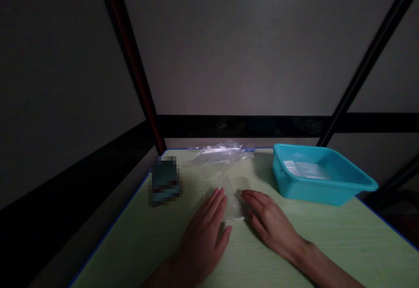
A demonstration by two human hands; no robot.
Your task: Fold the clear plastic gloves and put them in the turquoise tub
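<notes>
Fingers of left hand [204, 227], right hand [266, 222] flat, spread, flanking clear bag [233, 203]; teal tub [319, 174] near right table edge.

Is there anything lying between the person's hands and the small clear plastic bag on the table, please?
Nothing visible does. The left hand and right hand lie flat on the table, either side of the small clear bag, fingertips at its edges.

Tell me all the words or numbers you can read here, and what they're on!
None can be read.
Small box: its face is blurred out, so any print is unreadable.
Clear plastic bags: no legible print.
Teal tub: no label shows.
</notes>
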